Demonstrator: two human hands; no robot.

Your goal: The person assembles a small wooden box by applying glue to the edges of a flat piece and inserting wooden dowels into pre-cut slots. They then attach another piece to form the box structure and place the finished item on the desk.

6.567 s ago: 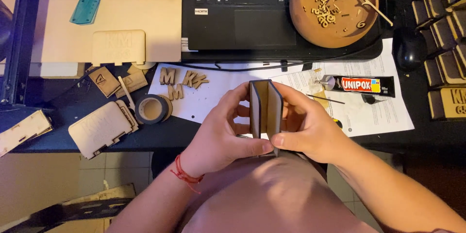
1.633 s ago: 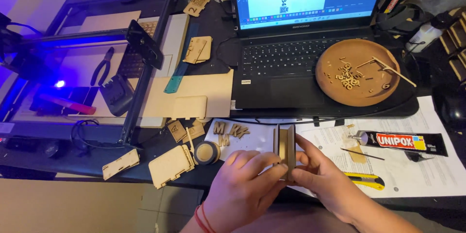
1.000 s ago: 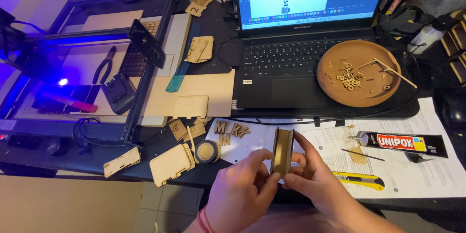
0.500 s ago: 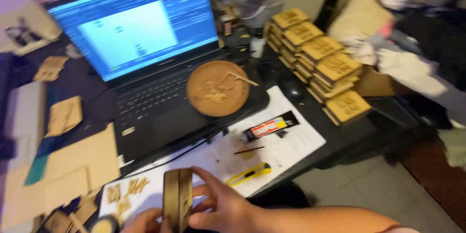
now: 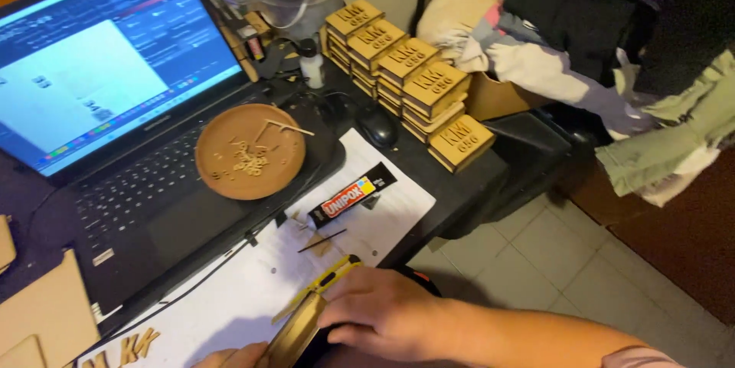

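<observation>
My right hand (image 5: 383, 310) grips a small flat wooden box (image 5: 295, 335) at the bottom edge of the view, low over the white paper sheet (image 5: 383, 211). My left hand (image 5: 230, 356) shows only as fingertips at the bottom edge, touching the box's lower left side. A yellow utility knife (image 5: 325, 282) lies on the paper just above the box and my right thumb. A black and red glue tube (image 5: 352, 196) rests further up the paper.
An open laptop (image 5: 115, 107) carries a round wooden plate (image 5: 249, 161) of small cut pieces. Stacked wooden boxes (image 5: 406, 69) stand at the back right near a black mouse (image 5: 377, 129). Piled clothes (image 5: 597, 46) lie beyond the desk edge over the tiled floor (image 5: 536, 253).
The view has swung right and nearer the desk's right end. The box and both hands have dropped toward the bottom edge, and the left hand is almost out of view.
</observation>
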